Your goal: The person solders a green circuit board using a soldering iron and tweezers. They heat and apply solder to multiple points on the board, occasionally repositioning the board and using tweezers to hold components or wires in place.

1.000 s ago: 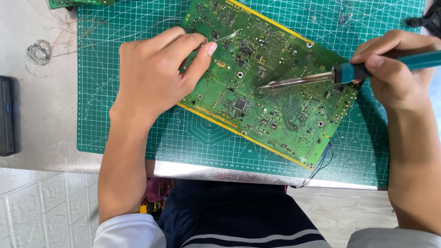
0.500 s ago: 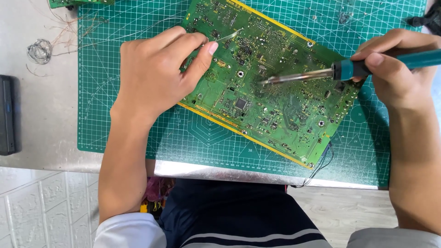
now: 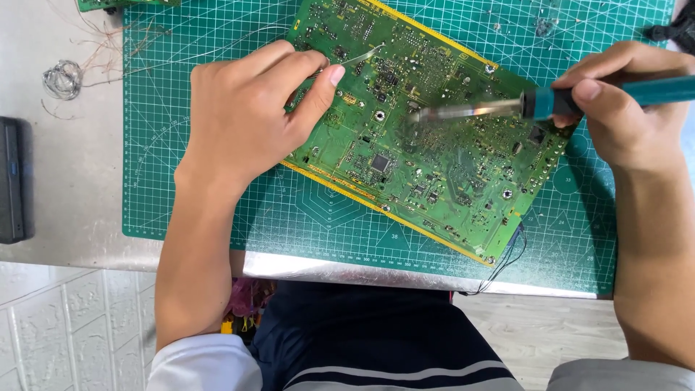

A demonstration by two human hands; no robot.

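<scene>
On the surface: a green cutting mat (image 3: 217, 195) with a pale grid lies on the grey surface (image 3: 65, 188), its near edge at the metal rim.
Circuit board: a large green circuit board (image 3: 427, 145) with yellow edge strips lies tilted on the mat, its upper left corner under the left hand.
Markings: small pale printing dots the board and pale numerals run along the mat's grid; no packages or signs show.
Left hand: the left hand (image 3: 246, 123) rests on the board's left end, fingers curled, pinching a thin solder wire (image 3: 362, 56) whose free end points right over the board.
Right hand: the right hand (image 3: 615, 108) is closed around the teal handle of a soldering iron (image 3: 536, 103), the metal tip pointing left above the board's middle.
Elsewhere: a coil of thin wire (image 3: 61, 78) lies left of the mat; a dark box (image 3: 13, 181) sits at the left edge; thin dark wires (image 3: 507, 253) trail from the board's lower right corner.
Change: the iron's tip sits higher and further right than a second ago, lifted off its earlier spot; the left hand and board have kept their places.
</scene>
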